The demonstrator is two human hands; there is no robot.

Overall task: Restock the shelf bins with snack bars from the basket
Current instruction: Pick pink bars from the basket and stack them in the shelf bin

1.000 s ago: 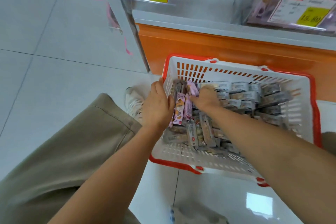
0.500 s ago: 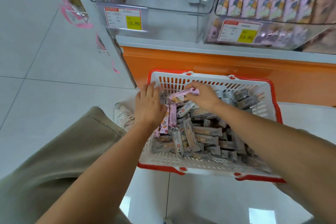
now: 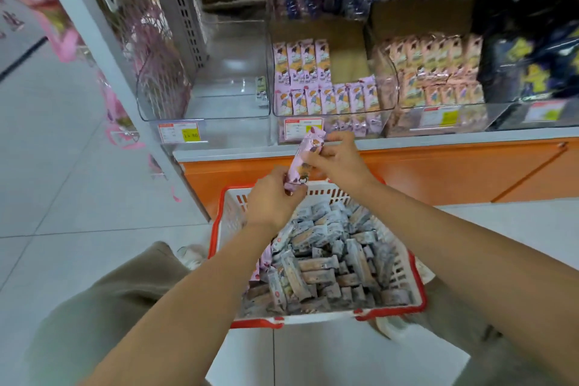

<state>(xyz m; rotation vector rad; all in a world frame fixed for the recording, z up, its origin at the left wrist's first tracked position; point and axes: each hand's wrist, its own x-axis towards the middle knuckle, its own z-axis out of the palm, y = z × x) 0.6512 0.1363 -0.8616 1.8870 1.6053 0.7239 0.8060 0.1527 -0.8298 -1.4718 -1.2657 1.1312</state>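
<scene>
Holding a pink snack bar (image 3: 303, 163) between both hands at frame centre, above the far rim of the basket (image 3: 418, 291). Left hand (image 3: 274, 197) curls round the bar's lower end; right hand (image 3: 340, 160) pinches its upper part. Bar tilted, top toward the shelf. Basket, white with red rim, on the floor at lower centre, heaped with grey-wrapped bars (image 3: 322, 266). Clear shelf bin (image 3: 332, 97) just above the hands carries rows of matching pink packs; neighbouring bin (image 3: 203, 103) at its left shows one small pack.
</scene>
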